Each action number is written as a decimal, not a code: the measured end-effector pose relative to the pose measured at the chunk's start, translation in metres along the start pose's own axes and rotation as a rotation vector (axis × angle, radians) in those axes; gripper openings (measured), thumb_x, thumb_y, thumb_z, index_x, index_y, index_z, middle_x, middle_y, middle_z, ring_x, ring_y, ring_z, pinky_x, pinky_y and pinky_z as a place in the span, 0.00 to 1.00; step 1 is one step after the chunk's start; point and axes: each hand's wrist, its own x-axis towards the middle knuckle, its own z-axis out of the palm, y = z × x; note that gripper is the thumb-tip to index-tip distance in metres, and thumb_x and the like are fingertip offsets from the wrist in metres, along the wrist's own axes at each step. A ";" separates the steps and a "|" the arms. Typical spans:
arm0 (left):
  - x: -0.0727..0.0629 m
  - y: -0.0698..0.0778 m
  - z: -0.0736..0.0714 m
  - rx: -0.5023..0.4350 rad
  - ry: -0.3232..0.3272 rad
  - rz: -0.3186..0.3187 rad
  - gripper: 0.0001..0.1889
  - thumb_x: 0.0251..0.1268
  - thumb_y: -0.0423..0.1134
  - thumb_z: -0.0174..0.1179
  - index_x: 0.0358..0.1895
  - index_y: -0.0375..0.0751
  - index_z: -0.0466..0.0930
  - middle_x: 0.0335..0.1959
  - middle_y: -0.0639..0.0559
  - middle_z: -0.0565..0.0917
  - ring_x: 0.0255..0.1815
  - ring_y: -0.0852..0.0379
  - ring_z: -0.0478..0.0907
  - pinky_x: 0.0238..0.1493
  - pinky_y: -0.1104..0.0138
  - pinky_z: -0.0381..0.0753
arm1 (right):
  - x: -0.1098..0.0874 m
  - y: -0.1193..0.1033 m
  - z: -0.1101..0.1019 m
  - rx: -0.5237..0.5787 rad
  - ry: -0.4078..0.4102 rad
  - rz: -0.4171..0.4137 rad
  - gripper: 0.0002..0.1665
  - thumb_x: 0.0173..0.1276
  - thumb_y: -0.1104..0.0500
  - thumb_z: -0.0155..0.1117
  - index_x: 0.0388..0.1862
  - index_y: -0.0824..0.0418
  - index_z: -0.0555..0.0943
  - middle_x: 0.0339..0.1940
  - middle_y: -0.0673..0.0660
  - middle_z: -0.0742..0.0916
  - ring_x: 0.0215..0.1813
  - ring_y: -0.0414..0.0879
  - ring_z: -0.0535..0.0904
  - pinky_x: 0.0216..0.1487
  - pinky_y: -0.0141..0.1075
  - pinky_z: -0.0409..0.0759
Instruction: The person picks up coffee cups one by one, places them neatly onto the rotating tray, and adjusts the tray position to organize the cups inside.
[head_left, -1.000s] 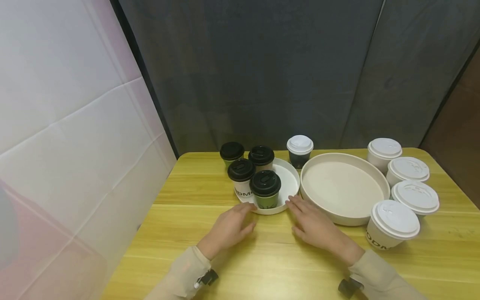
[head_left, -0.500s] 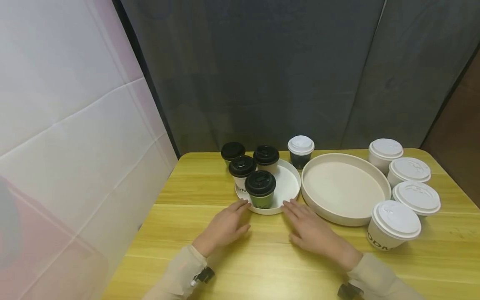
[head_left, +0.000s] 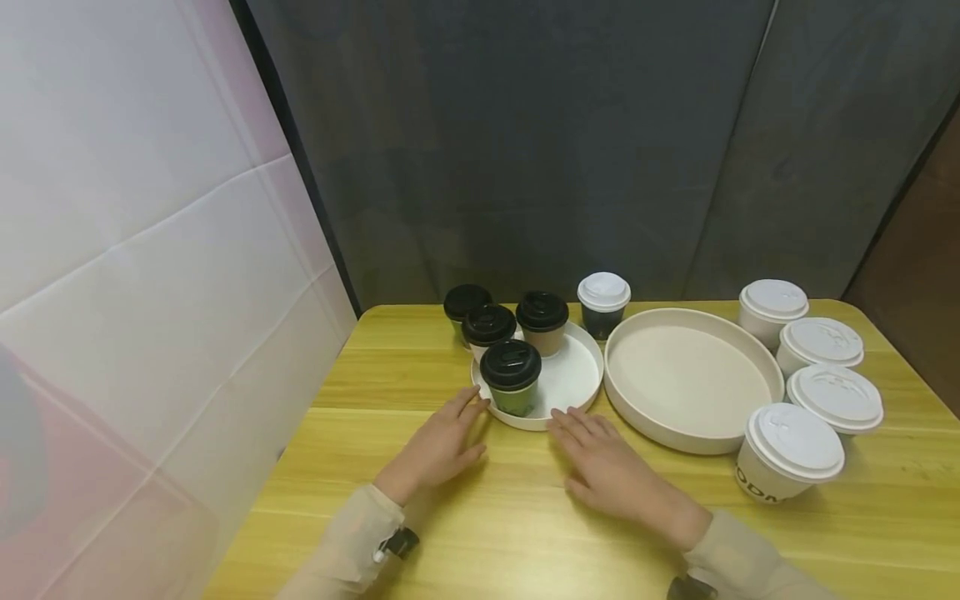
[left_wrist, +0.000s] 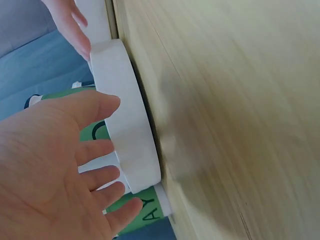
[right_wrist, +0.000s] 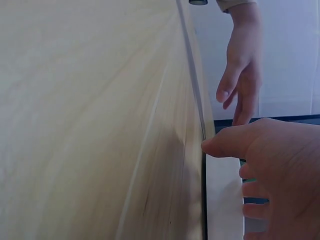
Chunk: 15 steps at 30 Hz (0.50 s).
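Observation:
In the head view, the small white round tray (head_left: 570, 379) holds three black-lidded cups: a green cup (head_left: 512, 379) in front, a white cup (head_left: 489, 325) at left and a tan cup (head_left: 543, 321) behind. My left hand (head_left: 435, 447) is at the tray's front left rim, fingers extended. Likewise my right hand (head_left: 611, 467) reaches the front rim with straight fingers. In the left wrist view, the fingers (left_wrist: 100, 177) are spread along the tray wall (left_wrist: 130, 120). The right wrist view has the thumb (right_wrist: 227, 141) by the tray wall (right_wrist: 224, 195).
A larger cream round tray (head_left: 690, 379) stands just right of the white one. Behind them is a dark cup with a white lid (head_left: 603, 304). Several white-lidded cups (head_left: 791, 450) line the right side. Another black-lidded green cup (head_left: 467, 304) stands at the back left.
The white tray has turned: its front green cup moved left and its tan cup moved right. Both hands shifted left along the rim. The larger tray and outer cups stayed put.

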 end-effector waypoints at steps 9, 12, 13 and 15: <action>0.002 -0.009 0.001 -0.025 -0.035 -0.054 0.38 0.63 0.45 0.66 0.73 0.37 0.62 0.78 0.37 0.60 0.78 0.37 0.59 0.76 0.48 0.64 | 0.005 -0.008 0.002 -0.020 0.013 -0.040 0.45 0.60 0.50 0.70 0.73 0.65 0.67 0.75 0.67 0.70 0.74 0.66 0.66 0.72 0.64 0.65; 0.003 -0.012 0.000 -0.033 -0.046 -0.067 0.37 0.63 0.45 0.65 0.74 0.38 0.62 0.78 0.38 0.59 0.78 0.37 0.58 0.77 0.47 0.62 | 0.007 -0.010 0.004 -0.031 0.022 -0.048 0.44 0.60 0.50 0.70 0.72 0.65 0.68 0.75 0.67 0.70 0.74 0.66 0.67 0.72 0.63 0.66; 0.004 -0.013 0.000 -0.034 -0.051 -0.070 0.37 0.64 0.45 0.65 0.74 0.38 0.62 0.78 0.38 0.59 0.78 0.37 0.58 0.77 0.47 0.62 | 0.007 -0.011 0.005 -0.035 0.023 -0.051 0.44 0.61 0.50 0.70 0.72 0.65 0.68 0.75 0.67 0.70 0.73 0.66 0.67 0.72 0.63 0.66; 0.005 -0.015 0.000 -0.040 -0.061 -0.077 0.37 0.64 0.44 0.64 0.74 0.39 0.61 0.79 0.39 0.58 0.78 0.37 0.57 0.77 0.47 0.61 | 0.007 -0.011 0.006 -0.046 0.027 -0.057 0.44 0.61 0.49 0.70 0.72 0.64 0.68 0.75 0.67 0.70 0.73 0.66 0.68 0.71 0.62 0.67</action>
